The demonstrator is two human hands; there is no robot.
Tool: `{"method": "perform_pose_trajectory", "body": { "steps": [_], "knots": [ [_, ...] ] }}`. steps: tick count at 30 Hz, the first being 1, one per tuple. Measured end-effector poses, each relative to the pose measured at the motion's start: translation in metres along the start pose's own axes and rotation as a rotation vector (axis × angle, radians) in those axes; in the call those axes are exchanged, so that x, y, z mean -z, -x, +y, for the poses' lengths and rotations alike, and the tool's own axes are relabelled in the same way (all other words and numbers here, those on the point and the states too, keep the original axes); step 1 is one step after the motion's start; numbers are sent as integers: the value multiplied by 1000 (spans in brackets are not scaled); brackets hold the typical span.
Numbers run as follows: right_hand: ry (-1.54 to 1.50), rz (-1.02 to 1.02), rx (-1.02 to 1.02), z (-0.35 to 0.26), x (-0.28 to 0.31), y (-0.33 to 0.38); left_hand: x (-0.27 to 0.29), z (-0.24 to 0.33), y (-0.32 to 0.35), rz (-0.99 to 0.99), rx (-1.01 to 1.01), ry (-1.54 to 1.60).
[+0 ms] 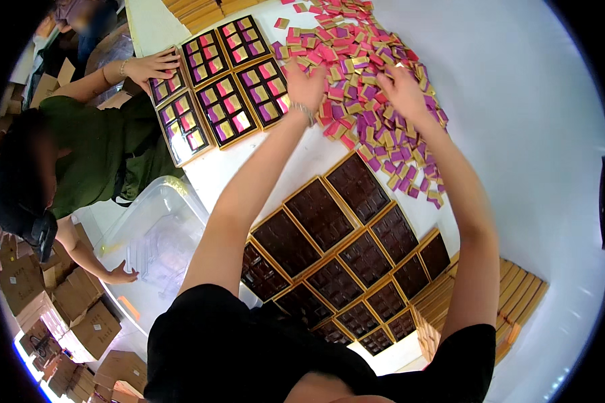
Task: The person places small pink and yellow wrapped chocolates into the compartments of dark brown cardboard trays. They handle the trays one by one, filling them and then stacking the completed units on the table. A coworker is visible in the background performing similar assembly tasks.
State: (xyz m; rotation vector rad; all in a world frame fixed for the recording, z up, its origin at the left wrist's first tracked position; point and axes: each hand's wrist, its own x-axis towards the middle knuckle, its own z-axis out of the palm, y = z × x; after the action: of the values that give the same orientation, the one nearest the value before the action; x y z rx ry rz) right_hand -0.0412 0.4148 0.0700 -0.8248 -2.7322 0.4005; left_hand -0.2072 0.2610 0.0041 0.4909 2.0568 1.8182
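A large heap of small flat rectangular pieces [356,50], pink, purple and gold, spreads over the white table. My left hand [306,84] is at the heap's left edge, beside the filled trays, its fingers curled down among pink pieces. Over the middle right of the heap, my right hand [405,94] has its fingers drawn together at purple and gold pieces. What either hand's fingertips hold is too small to make out. Left of my left hand lie black compartment trays [228,107] with gold rims, filled with pink, purple and gold pieces.
Dark brown empty-looking compartment trays [329,269] with gold rims lie in rows near my body. Stacked gold-edged boxes [517,295] stand at right. A co-worker in a green top [107,148] touches a filled tray. A clear plastic bin [181,195] and cardboard boxes [81,302] stand at left.
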Motion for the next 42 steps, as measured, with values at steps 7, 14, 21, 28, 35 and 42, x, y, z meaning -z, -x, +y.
{"method": "perform_pose_trajectory", "body": {
  "steps": [7,14,21,28,35,42],
  "knots": [
    [-35,-133,-170,35,-55,-150,-46,-29,-89,227,64,-602],
    [222,-129,-244,45,-112,-156,-57,-55,-84,347,-229,-663],
    [-30,-186,-300,30,-135,-167,-83,-55,-80,377,-255,-507],
    [-352,-70,-389,-1,-166,-149,-81,-38,-74,13,-49,-427],
    [-172,-13,-532,-15,-169,-135,-60,-25,-80,46,-37,-535],
    [-7,-220,128,18,-146,-115,-16,-11,-29,-321,-277,-950]
  ]
}}
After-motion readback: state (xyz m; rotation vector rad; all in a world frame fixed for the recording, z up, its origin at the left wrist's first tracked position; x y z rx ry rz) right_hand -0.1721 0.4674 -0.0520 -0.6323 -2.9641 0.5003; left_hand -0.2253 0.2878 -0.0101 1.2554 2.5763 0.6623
